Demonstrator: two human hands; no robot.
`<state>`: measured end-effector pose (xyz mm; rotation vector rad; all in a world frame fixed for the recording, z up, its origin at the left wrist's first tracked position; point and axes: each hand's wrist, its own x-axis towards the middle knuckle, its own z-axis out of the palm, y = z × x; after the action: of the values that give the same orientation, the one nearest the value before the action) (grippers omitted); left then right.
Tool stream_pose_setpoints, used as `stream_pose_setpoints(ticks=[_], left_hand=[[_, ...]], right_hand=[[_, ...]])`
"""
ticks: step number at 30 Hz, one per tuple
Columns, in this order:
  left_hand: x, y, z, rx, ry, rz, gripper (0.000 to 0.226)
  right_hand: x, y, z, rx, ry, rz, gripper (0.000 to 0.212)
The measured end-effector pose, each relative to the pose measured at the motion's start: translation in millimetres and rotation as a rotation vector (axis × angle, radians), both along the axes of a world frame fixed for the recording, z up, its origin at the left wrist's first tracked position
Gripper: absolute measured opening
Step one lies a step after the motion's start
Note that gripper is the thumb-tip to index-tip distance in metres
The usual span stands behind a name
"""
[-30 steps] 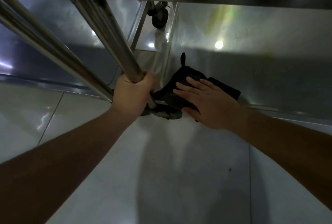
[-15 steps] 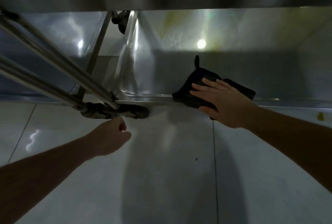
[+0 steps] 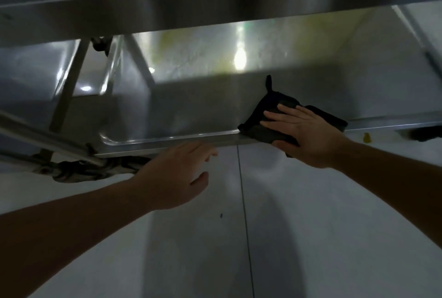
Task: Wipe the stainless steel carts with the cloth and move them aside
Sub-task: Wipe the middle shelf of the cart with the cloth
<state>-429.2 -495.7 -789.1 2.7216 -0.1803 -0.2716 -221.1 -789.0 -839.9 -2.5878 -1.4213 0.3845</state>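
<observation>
1. The tiled floor (image 3: 311,238) fills the lower half of the view, pale and glossy, with a dark grout line running up the middle.
2. The stainless steel cart (image 3: 191,18) spans the top; its upper shelf edge crosses the frame, and the lower shelf (image 3: 191,111) sits beneath it, reflecting a bright light spot (with a yellowish tint around it).
3. The left hand (image 3: 177,175) hangs just in front of the lower shelf's front rim, fingers loosely spread and holding nothing; it looks slightly blurred, so whether the fingertips touch the rim is unclear.
4. The right hand (image 3: 308,135) lies flat with straight fingers, pressing down on the cloth.
5. The black cloth (image 3: 260,120) sits folded at the lower shelf's front edge, one corner poking upward.
6. A caster wheel (image 3: 79,171) is at the cart's lower left corner.
</observation>
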Motion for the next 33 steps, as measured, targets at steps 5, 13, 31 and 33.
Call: stream_pose_setpoints(ticks=[5, 13, 31, 33], left_hand=[[41, -35, -7, 0.103, -0.105, -0.041, 0.063], [87, -100, -34, 0.261, -0.171, -0.048, 0.084], [148, -226, -58, 0.321, -0.199, -0.031, 0.099], [148, -226, -60, 0.311, -0.196, -0.031, 0.100]], right_hand=[[14, -41, 1, -0.001, -0.009, -0.051, 0.063], [36, -102, 4, -0.020, -0.014, -0.135, 0.063], [77, -234, 3, -0.084, -0.041, -0.538, 0.066], [77, -243, 1, -0.104, -0.046, -0.635, 0.066]])
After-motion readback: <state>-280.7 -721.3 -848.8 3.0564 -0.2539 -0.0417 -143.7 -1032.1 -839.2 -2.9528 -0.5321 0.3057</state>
